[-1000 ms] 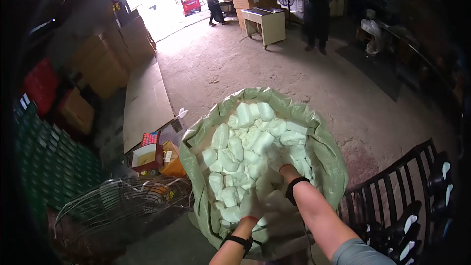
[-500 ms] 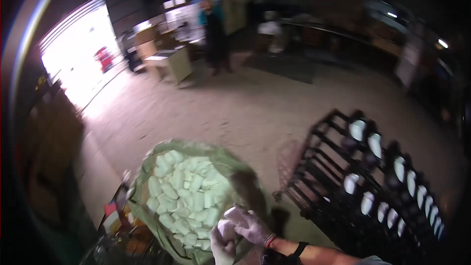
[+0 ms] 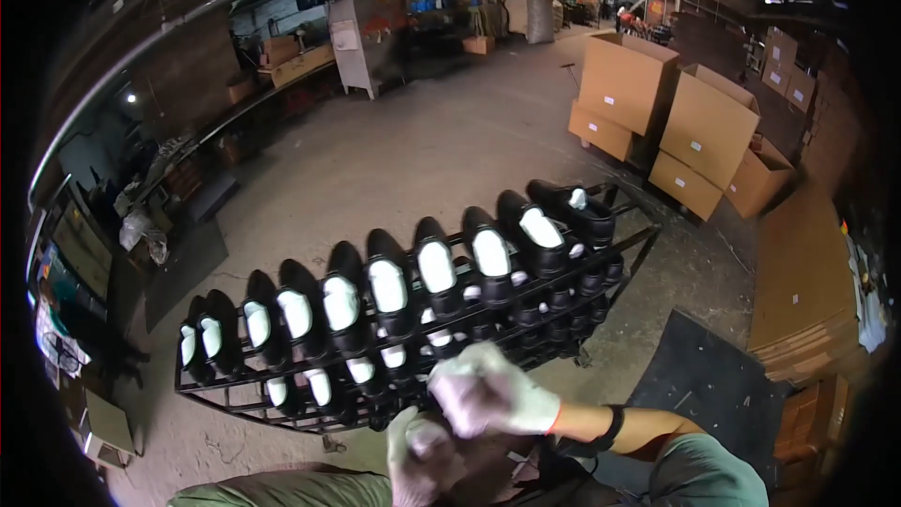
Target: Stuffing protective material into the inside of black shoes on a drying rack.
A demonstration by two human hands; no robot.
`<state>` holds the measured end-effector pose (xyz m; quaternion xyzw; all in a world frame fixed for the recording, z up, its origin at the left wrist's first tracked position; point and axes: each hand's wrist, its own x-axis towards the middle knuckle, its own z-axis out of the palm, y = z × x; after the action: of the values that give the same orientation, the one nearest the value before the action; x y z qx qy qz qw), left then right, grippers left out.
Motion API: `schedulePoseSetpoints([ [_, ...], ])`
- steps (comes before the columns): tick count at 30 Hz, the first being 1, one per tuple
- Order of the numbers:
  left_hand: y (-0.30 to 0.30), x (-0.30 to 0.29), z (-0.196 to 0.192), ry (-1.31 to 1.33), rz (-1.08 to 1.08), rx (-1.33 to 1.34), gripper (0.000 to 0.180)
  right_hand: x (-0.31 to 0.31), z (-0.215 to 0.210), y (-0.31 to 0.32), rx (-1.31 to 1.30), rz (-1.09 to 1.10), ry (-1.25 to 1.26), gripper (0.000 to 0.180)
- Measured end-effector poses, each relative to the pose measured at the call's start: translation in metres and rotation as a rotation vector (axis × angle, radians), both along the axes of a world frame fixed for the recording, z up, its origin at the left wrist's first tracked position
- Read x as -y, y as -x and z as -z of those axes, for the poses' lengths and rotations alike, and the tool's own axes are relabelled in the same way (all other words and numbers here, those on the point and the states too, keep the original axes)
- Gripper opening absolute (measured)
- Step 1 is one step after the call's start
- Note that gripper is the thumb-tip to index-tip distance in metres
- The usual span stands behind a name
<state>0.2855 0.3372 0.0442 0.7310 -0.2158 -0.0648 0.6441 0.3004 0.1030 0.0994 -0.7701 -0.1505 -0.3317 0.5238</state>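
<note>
Both gloved hands, left hand (image 3: 419,451) and right hand (image 3: 490,401), were held fisted together at lower centre, before a rack (image 3: 601,268) of black shoes (image 3: 438,272).

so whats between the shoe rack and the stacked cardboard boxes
In the head view, only bare concrete floor lies between the rack of black shoes and the cardboard boxes; nothing stands on that stretch.

Head view, steeply downward, close over shoe rack (image 3: 413,300)
</note>
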Motion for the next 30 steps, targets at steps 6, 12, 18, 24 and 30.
schedulePoseSetpoints([
  [6, -0.023, 0.245, -0.089, -0.146, 0.395, 0.277, 0.051, 0.318, -0.061, 0.006, -0.029, 0.522, -0.251, 0.057],
  [12, -0.144, 0.45, -0.169, -1.014, 0.542, 0.862, 0.058, 0.437, -0.015, -0.069, 0.037, 0.686, 0.247, 0.055],
  [18, -0.233, 0.525, -0.107, -1.493, 0.735, 0.758, 0.073, 0.426, 0.018, -0.095, 0.057, 0.614, 0.697, 0.038],
  [24, -0.235, 0.536, -0.114, -1.609, 0.792, 0.621, 0.109, 0.422, -0.002, -0.081, -0.354, 0.629, 0.819, 0.027],
  [30, -0.236, 0.548, -0.109, -1.714, 0.74, 0.539, 0.098, 0.444, 0.008, -0.095, -0.463, 0.517, 0.874, 0.026],
])
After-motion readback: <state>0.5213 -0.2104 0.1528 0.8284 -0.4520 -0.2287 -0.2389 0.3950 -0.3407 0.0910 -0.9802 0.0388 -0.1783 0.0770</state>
